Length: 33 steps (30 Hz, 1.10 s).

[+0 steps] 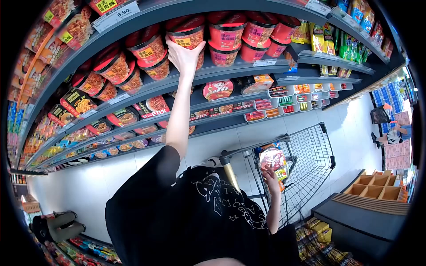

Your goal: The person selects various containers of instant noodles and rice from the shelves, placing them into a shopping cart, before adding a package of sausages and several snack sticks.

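My left hand [184, 56] is reached up to the shelf, its fingers and thumb wrapped round the front of a red instant-rice tub [186, 33] with a black rim. Similar red tubs [225, 35] are stacked in twos on both sides of it. Lower down, my right hand [271, 179] is at the near edge of a food package with a round red-and-white top [272, 158], with fingers curled against it. This package is over the handle end of a black wire shopping cart [310, 166], with colourful packets partly hidden around it.
Lower shelves hold boxed meals [153, 106] and white bins of small packets [266, 104]. Bagged snacks [321, 37] hang at upper right. A wooden divided display [372, 186] stands right of the cart. One person [60, 226] is at lower left, another [390, 133] at far right.
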Each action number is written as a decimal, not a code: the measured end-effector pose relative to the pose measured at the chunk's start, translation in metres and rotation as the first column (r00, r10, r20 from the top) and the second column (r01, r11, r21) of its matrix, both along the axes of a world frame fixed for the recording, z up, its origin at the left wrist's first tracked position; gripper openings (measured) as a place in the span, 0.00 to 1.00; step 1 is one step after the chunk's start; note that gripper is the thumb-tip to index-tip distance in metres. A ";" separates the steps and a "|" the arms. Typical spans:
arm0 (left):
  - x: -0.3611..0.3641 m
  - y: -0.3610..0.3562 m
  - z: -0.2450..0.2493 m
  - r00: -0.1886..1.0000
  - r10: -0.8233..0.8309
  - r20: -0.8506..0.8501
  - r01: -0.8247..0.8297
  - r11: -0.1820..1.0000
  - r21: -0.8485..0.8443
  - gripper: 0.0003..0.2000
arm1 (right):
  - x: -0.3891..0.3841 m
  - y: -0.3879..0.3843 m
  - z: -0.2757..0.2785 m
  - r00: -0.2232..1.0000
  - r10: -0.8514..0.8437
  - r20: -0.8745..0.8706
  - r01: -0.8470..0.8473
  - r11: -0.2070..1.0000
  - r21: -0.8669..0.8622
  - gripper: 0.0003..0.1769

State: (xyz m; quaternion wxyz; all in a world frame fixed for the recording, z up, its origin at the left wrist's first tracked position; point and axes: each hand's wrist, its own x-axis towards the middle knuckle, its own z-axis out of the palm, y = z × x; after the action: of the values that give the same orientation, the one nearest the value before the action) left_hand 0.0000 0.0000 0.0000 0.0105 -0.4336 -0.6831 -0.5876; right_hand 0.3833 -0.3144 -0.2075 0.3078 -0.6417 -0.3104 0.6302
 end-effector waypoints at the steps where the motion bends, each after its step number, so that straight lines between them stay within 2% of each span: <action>1: 0.002 0.002 -0.001 1.000 0.018 -0.004 -0.018 1.000 0.015 0.52 | 0.001 -0.001 0.003 1.000 0.026 0.016 -0.027 0.999 0.024 0.23; 5: 0.003 0.001 -0.005 0.996 0.089 -0.010 -0.088 0.995 0.053 0.53 | -0.003 -0.008 0.013 1.000 0.016 0.020 -0.017 0.998 0.062 0.24; 6: 0.006 -0.002 -0.004 0.996 0.093 -0.009 -0.092 0.990 0.110 0.53 | -0.001 -0.009 0.014 1.000 0.011 0.025 -0.013 0.997 0.080 0.23; 7: 0.009 -0.007 -0.004 0.996 0.086 0.034 -0.090 0.990 0.113 0.52 | 0.000 -0.010 0.015 1.000 -0.001 0.028 -0.001 0.997 0.081 0.23; 10: 0.011 -0.025 0.000 0.997 -0.053 0.055 0.032 0.943 0.330 0.53 | -0.004 -0.014 0.023 0.997 -0.052 0.048 0.045 0.990 0.131 0.24; 14: 0.025 -0.078 0.001 0.965 -0.257 0.054 0.225 0.915 0.334 0.48 | -0.012 -0.020 0.029 0.990 -0.019 0.137 -0.006 0.984 0.179 0.21; 15: 0.032 -0.091 -0.006 0.931 -0.353 0.091 0.305 0.891 0.336 0.47 | -0.016 -0.020 0.033 0.989 -0.028 0.148 -0.004 0.977 0.214 0.22; 17: 0.042 -0.118 -0.032 0.806 -0.572 0.150 0.508 0.800 0.320 0.48 | -0.024 -0.019 0.041 0.987 -0.035 0.156 -0.005 0.969 0.246 0.22; 18: 0.052 -0.133 -0.041 0.657 -0.683 0.318 0.609 0.730 0.310 0.49 | -0.028 -0.018 0.045 0.987 -0.047 0.154 0.001 0.958 0.285 0.23; 19: 0.058 -0.148 -0.053 0.496 -0.763 0.414 0.723 0.627 0.290 0.49 | -0.033 -0.015 0.051 0.987 -0.059 0.151 0.006 0.946 0.325 0.23; 20: 0.068 -0.167 -0.054 0.505 -0.764 0.403 0.770 0.609 0.191 0.52 | -0.042 -0.012 0.068 0.995 -0.077 0.065 0.050 0.937 0.346 0.25; 21: 0.080 -0.181 -0.051 0.259 -0.788 0.558 0.825 0.481 0.297 0.53 | -0.049 -0.008 0.078 0.995 -0.073 0.063 0.047 0.937 0.346 0.25; 22: 0.084 -0.193 -0.077 0.247 -0.759 0.603 0.877 0.440 0.195 0.54 | -0.055 -0.006 0.087 0.995 -0.080 -0.056 0.095 0.916 0.389 0.25; 23: 0.093 -0.208 -0.061 0.305 -0.818 0.488 0.912 0.398 0.098 0.53 | -0.059 -0.003 0.097 0.982 -0.081 -0.173 0.148 0.893 0.425 0.25; 24: 0.101 -0.221 -0.076 0.129 -0.741 0.660 0.944 0.296 0.148 0.54 | -0.064 -0.002 0.107 0.955 -0.094 -0.282 0.208 0.890 0.407 0.29; 25: 0.105 -0.230 -0.072 0.196 -0.877 0.439 0.973 0.229 0.024 0.54 | -0.063 -0.004 0.107 0.955 -0.093 -0.283 0.206 0.892 0.403 0.29; 27: 0.113 -0.244 -0.072 0.110 -0.850 0.514 0.984 0.022 -0.174 0.54 | -0.062 -0.013 0.104 0.910 -0.191 -0.368 0.359 0.809 0.466 0.36; 29: 0.123 -0.257 -0.067 0.087 -0.853 0.514 0.994 0.043 -0.097 0.52 | -0.068 -0.008 0.146 0.913 -0.142 -0.382 0.338 0.788 0.515 0.49; 31: 0.126 -0.258 -0.066 0.067 -0.859 0.508 0.996 0.027 -0.085 0.50 | -0.065 -0.010 0.158 0.942 -0.099 -0.319 0.294 0.702 0.649 0.53; 32: 0.125 -0.254 -0.065 0.084 -0.940 0.330 0.987 0.034 -0.156 0.49 | -0.065 -0.012 0.172 0.955 -0.077 -0.288 0.255 0.713 0.654 0.55; 33: 0.127 -0.250 -0.067 0.074 -0.987 0.144 0.975 0.042 -0.216 0.47 | -0.060 -0.017 0.177 0.982 -0.068 -0.174 0.169 0.724 0.669 0.57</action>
State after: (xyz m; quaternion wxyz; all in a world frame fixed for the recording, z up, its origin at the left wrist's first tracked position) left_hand 0.1269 -0.2501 -0.0669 -0.4330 -0.7916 -0.2735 -0.3332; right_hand 0.3234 -0.3310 -0.0308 0.5814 -0.4580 -0.4560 0.4942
